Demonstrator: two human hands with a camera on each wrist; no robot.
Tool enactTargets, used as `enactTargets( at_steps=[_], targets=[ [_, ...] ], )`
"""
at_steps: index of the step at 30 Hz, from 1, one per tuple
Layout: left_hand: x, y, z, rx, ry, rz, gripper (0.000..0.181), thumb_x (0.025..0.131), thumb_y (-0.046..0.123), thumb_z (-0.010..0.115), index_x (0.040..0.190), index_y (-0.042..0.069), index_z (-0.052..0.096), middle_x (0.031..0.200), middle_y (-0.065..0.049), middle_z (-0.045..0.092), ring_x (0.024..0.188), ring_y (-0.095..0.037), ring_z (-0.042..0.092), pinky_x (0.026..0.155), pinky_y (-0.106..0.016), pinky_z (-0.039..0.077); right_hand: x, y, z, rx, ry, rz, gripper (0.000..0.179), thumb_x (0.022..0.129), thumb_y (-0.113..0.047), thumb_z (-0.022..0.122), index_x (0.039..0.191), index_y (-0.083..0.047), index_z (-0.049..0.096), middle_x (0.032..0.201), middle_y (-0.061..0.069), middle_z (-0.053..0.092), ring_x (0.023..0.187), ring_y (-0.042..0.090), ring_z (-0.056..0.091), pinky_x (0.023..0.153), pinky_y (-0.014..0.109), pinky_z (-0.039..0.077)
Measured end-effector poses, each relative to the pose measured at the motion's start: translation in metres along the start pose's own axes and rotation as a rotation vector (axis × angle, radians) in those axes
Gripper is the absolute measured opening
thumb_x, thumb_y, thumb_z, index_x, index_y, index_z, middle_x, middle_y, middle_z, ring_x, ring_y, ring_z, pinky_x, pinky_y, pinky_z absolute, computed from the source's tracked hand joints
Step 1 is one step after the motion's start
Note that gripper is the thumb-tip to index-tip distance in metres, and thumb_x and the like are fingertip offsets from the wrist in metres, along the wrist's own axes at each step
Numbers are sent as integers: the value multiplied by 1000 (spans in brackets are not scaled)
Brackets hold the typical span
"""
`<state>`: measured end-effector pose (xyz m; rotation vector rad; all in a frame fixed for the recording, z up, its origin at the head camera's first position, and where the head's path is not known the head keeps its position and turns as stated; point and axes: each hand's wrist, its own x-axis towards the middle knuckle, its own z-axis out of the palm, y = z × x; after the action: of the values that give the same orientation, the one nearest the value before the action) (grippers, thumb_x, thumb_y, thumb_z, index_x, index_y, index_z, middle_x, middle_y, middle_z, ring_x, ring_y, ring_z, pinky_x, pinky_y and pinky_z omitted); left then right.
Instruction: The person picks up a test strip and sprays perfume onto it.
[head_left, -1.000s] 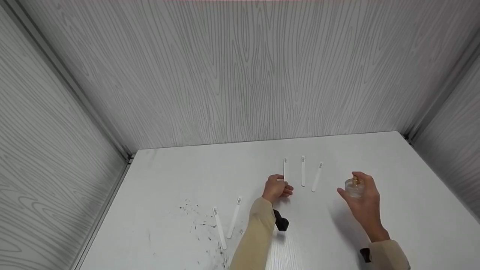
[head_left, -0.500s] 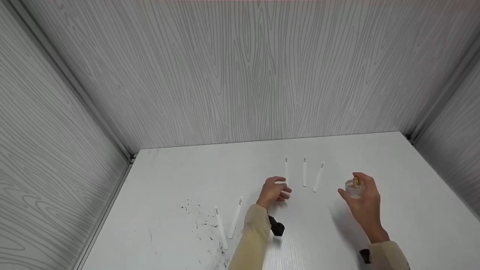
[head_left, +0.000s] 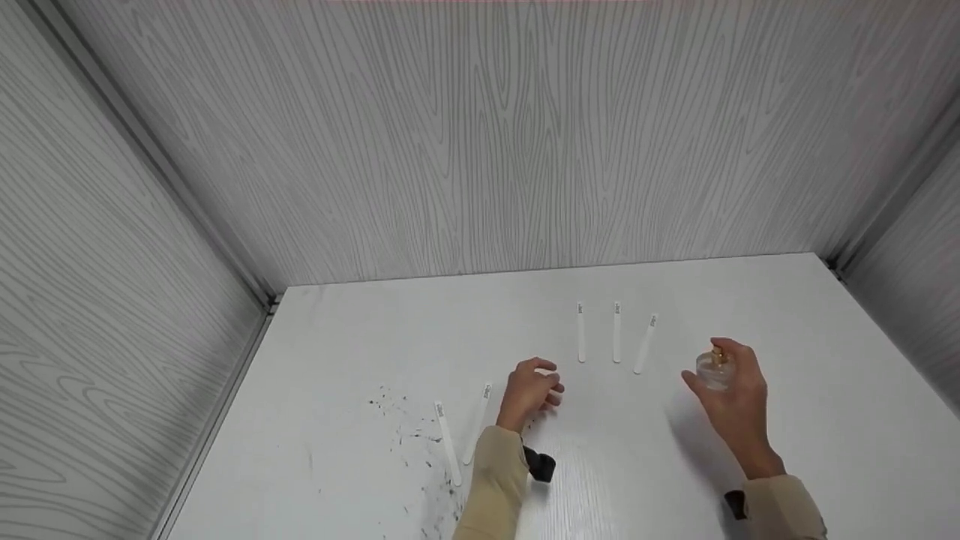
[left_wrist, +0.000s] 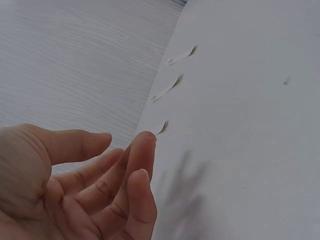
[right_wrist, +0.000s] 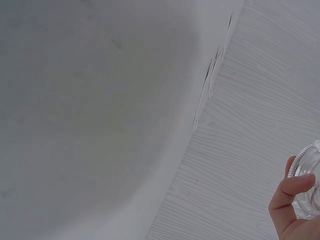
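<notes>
My right hand [head_left: 739, 409] holds a clear glass perfume bottle [head_left: 712, 375] with a gold spray top, raised over the table's right side. One finger lies at the top; the right wrist view catches only part of the bottle [right_wrist: 311, 167]. Farther back lie three white perfume test strips, a left one [head_left: 581, 334], a middle one [head_left: 617, 334] and a slanted right one [head_left: 645, 345]. Nearer and left of these, my left hand [head_left: 530, 388] hovers with loosely bent fingers and holds nothing. Its fingertips partly hide one strip in the left wrist view.
Two more test strips, one [head_left: 448, 444] and another [head_left: 478, 424], lie at the front left beside the left sleeve. Dark smudges [head_left: 420, 450] mark the white table [head_left: 360, 330] there. Wood-grain panels [head_left: 480, 150] enclose the back and sides.
My left hand has drawn back from the left strip of the far group, moving left and nearer, and that strip now shows in full. The right hand keeps its hold on the perfume bottle.
</notes>
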<state>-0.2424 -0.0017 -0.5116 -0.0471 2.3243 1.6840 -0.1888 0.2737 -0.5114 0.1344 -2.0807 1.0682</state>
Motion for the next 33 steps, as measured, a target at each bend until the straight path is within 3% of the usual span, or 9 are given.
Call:
enactTargets(
  at_steps=[15, 29, 33],
  targets=[
    [-28, -18, -30, -40, 63, 44, 29, 99, 9, 61, 125, -3, 63, 87, -6, 73, 69, -17, 71, 61, -25, 57, -2, -2, 1, 27, -11, -2, 63, 67, 23, 80, 123, 12, 54, 116, 28, 59, 110, -6, 46, 89, 12, 36],
    [-46, -35, -52, -67, 140, 44, 30, 99, 7, 62, 126, -5, 62, 90, -9, 74, 72, -20, 72, 63, -28, 57, -3, -3, 0, 50, -27, 54, 62, 68, 23, 79, 124, 11, 54, 118, 31, 58, 107, -3, 47, 87, 13, 36],
    [-54, -40, -60, -57, 188, 32, 29, 98, 6, 63, 125, -6, 62, 90, -10, 74, 72, -20, 72, 63, -28, 57, -5, -3, 0, 44, -27, 47, 62, 68, 23, 79, 124, 11, 54, 118, 30, 59, 107, -4, 47, 87, 13, 36]
  ],
)
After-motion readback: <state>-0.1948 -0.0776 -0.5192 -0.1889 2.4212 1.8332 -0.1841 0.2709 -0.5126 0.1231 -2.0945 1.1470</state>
